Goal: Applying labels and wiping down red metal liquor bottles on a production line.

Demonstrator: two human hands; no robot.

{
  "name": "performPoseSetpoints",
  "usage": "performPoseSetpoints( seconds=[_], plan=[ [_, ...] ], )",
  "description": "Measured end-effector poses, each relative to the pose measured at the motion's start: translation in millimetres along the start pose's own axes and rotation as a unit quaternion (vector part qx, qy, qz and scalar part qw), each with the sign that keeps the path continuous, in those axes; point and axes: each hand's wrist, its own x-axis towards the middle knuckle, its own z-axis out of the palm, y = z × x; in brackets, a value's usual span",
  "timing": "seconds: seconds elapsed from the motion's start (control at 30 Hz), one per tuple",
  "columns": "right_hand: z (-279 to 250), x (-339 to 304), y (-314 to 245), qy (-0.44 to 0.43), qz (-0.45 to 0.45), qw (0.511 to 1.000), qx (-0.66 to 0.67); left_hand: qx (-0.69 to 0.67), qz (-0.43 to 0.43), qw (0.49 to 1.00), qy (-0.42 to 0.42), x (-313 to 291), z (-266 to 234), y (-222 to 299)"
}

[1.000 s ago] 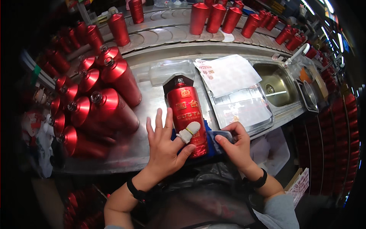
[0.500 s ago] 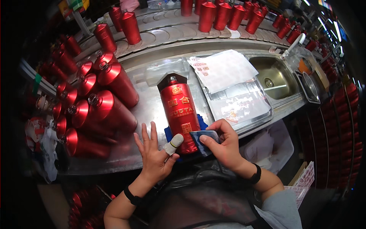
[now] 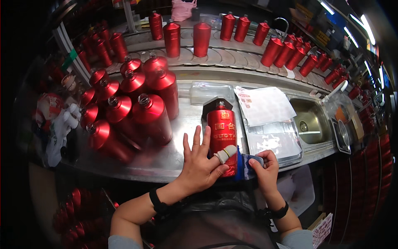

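The red bottle (image 3: 222,135) stood upright on the steel surface (image 3: 182,155), just in front of the person. The left hand (image 3: 199,166) lay against the bottle's left side, its fingers spread wide on the surface and only the bandaged thumb (image 3: 226,153) crossing the bottle's lower front, so nothing was truly gripped. The right hand (image 3: 263,168) had its fingers pinched narrowly on a blue cloth (image 3: 248,162) pressed at the bottle's lower right.

With so loose a hold, a firm wipe from the right might have pushed the bottle over to the left, or slid it toward the cluster of red bottles (image 3: 137,108) near by. The thumb's wrap could also have slipped on the smooth metal.

The bottle's base was hidden behind the thumb and cloth, so its footing could not be judged. How much cloth lay under it was unclear. The bottles at the left were blurred, and the sink (image 3: 309,122) bent toward the rim.
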Motion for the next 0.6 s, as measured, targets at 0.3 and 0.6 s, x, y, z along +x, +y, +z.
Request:
performPoseSetpoints(
  seconds=[0.3,0.6],
  plan=[
    [29,1,-22,-0.077,-0.021,0.997,0.013,-0.001,-0.038,0.998,-0.045,-39,-5,-10],
    [26,10,-19,-0.069,-0.063,0.996,-0.005,-0.019,-0.054,0.998,-0.004,-17,-13,-8]
  ],
)
